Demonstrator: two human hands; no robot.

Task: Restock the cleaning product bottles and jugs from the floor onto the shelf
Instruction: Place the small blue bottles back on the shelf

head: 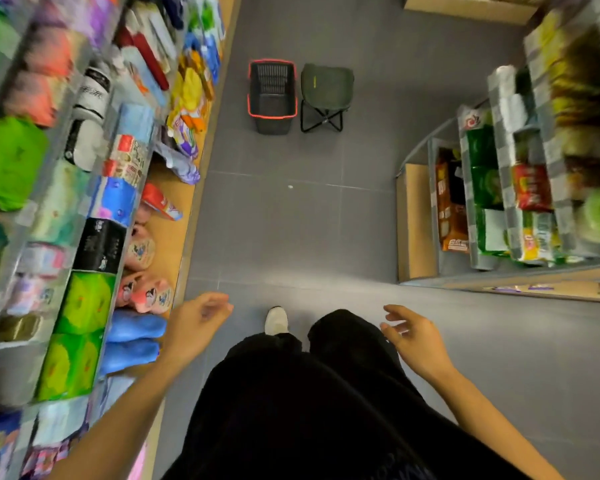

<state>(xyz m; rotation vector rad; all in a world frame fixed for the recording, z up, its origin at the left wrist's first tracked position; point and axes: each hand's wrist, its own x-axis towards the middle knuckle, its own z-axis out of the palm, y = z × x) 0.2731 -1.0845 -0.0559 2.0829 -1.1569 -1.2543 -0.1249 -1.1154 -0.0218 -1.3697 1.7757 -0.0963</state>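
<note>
A red-rimmed basket (pixel 272 95) stands just beside a green folding stool (pixel 326 88).

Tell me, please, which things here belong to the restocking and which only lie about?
For the job: left hand, right hand, both empty; no bottles or jugs on the floor.
Lying about: basket, folding stool, cardboard box.

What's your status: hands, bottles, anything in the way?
Left hand and right hand open, empty. No bottles or jugs seen on the floor. Basket and folding stool stand ahead in the aisle.
</note>
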